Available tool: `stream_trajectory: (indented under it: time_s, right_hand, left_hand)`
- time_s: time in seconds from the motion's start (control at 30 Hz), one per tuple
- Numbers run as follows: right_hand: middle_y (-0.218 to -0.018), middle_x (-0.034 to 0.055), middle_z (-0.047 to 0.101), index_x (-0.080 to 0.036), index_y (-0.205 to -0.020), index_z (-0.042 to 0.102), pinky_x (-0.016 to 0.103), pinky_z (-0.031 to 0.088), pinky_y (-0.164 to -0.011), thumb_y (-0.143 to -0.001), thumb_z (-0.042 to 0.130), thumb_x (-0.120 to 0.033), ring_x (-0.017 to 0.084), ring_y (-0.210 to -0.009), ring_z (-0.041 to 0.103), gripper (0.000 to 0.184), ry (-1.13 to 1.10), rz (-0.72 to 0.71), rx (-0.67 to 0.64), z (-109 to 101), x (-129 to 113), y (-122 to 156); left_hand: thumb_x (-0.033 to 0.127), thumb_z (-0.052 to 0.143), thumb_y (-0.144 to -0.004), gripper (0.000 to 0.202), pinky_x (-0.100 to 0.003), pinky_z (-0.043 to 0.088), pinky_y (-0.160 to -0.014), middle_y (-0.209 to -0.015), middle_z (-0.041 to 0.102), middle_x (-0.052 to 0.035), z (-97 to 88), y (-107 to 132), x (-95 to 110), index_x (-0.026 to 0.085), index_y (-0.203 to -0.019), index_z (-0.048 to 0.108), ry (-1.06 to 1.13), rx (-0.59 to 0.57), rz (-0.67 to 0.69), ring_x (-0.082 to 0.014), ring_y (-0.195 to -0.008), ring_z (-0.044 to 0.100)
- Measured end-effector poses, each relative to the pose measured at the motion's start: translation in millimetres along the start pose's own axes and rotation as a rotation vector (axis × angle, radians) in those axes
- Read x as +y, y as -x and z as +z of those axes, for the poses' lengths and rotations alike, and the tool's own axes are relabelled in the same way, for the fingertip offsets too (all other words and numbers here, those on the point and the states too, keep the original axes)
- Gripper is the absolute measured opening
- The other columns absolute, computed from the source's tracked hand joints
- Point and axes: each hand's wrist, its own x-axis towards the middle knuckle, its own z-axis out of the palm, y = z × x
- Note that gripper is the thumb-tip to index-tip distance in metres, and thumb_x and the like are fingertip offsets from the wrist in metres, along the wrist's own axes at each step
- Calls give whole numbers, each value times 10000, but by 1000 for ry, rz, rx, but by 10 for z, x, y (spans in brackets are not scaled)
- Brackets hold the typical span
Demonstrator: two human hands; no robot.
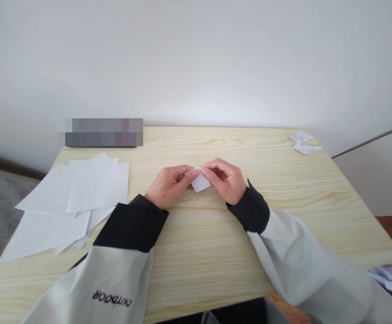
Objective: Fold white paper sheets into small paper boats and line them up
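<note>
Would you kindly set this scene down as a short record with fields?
Left hand: pinches small paper near its left edge
Right hand: pinches small paper near its upper right
Surface: table with pale wood grain
Left side: white sheets, overlapping
Far right corner: two paper pieces
Behind table: pale wall

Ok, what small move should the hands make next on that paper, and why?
Probably a firm press along the upper edge of the small white paper: the left hand and the right hand both pinch it near there, while its lower corner is ungripped.
</note>
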Motion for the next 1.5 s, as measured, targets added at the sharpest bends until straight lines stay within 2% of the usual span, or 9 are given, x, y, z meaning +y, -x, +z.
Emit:
stream_trajectory:
  time_s: [0.2,0.33,0.43,0.57,0.77,0.93,1.1,1.27,1.5]
  right_hand:
    - [-724,3,629,-181,-914,609,238,465,-561,-807,621,-358,104,-608,563,207,-31,64,-67,18,20,19]
    - [-709,-3,624,-187,-873,591,232,456,-550,-799,625,-354,98,-594,552,186,-31,76,-46,21,18,22]
    - [-675,-9,611,-182,-815,584,226,439,-533,-811,607,-338,92,-567,536,158,1,72,-53,15,-3,22]
    - [-669,-4,614,-174,-781,591,224,426,-528,-822,594,-317,90,-559,532,149,38,43,-50,9,-18,23]
    - [-657,-16,620,-187,-832,580,219,403,-505,-801,622,-325,83,-523,495,147,46,39,-74,-2,28,18]
    - [-673,-19,631,-185,-854,573,205,377,-488,-808,615,-284,65,-494,462,117,92,1,-95,-64,45,5]
    - [-672,-10,642,-177,-812,606,207,396,-510,-818,593,-252,73,-520,503,76,159,-23,-83,-100,32,3]
    - [-709,16,667,-186,-801,654,236,433,-580,-792,610,-229,109,-612,564,62,323,-88,-87,-132,59,-8]
    - [-773,31,682,-180,-883,681,245,429,-573,-778,555,-168,107,-601,533,165,327,-135,-189,-224,81,-28]
  left_hand:
    - [392,547,-851,310,-201,500,-594,-699,695,-15,-11,7,-12,127,-781,693,-144,146,68,-133,-638,621]
    - [408,543,-855,323,-204,508,-584,-689,693,-15,-16,6,-10,129,-774,686,-124,241,65,-134,-628,627]
    - [442,544,-849,356,-213,516,-587,-674,685,-20,1,-6,-18,126,-754,676,-83,252,55,-137,-629,628]
    - [482,596,-800,368,-228,523,-599,-777,707,-39,9,-20,-41,128,-848,685,-43,267,51,-152,-684,639]
    - [418,617,-800,287,-234,497,-648,-769,725,-27,-25,-1,-60,149,-796,718,-209,319,49,-161,-708,642]
    - [434,595,-820,426,-268,510,-706,-883,731,-49,-87,24,-101,166,-1151,608,-229,179,91,-173,-767,661]
    - [400,696,-748,339,-332,476,-892,-1038,695,-54,-190,14,-148,202,-1021,665,-561,61,322,-206,-963,625]
    - [373,603,-842,237,-320,484,-849,-968,701,-73,-225,-22,-222,198,-974,692,-693,70,490,-192,-930,626]
    - [395,585,-853,241,-327,494,-857,-949,715,-71,-215,-31,-233,201,-936,702,-706,66,520,-194,-938,636]
